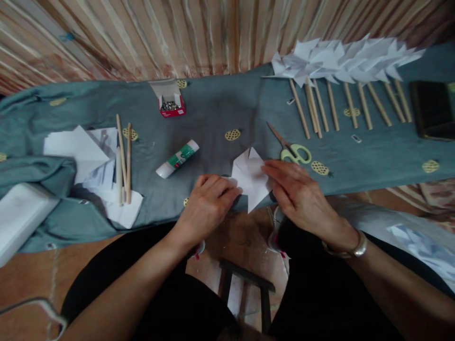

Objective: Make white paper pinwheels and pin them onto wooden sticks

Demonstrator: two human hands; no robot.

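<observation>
A white paper pinwheel (250,176) with folded, pointed blades lies between my hands near the front edge of the cloth. My left hand (211,201) pinches its left blade between thumb and fingers. On the opposite side, my right hand (302,194) grips the right edge, fingers on top and thumb below. Just behind my right hand are scissors (295,152) with light green handles, their blades pointing away to the left. A glue stick (177,158) with a green and white label lies to the left, beyond my left hand.
An open red box of metal pins (172,105) stands at the back. Finished pinwheels on sticks (330,61) lie in a row at the back right, beside a dark phone (432,110). Loose wooden sticks (123,166), paper sheets (76,151) and a white box (24,215) occupy the left.
</observation>
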